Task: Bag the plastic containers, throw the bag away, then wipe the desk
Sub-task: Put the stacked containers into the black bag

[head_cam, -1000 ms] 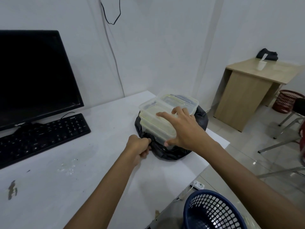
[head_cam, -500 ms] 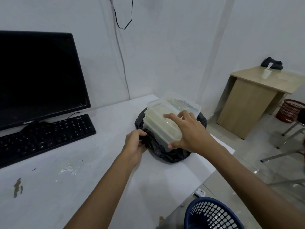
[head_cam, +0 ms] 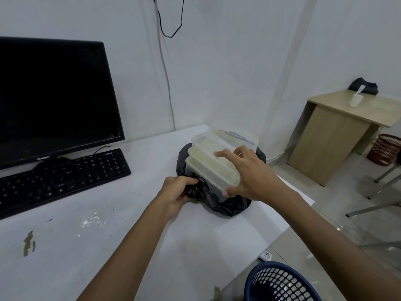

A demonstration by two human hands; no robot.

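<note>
A stack of clear plastic containers (head_cam: 213, 158) with pale yellowish lids sits at the far right end of a white desk (head_cam: 121, 216), toward two o'clock from the desk's middle. The stack tilts, its near end lifted. The top container carries a dark printed label at its far end. Beneath and around the stack lies a crumpled black bag (head_cam: 219, 200), its glossy plastic bunched low against the containers' sides, with most of the stack standing above it. The desk surface shows whitish smears and a brown stain toward eight o'clock.
</note>
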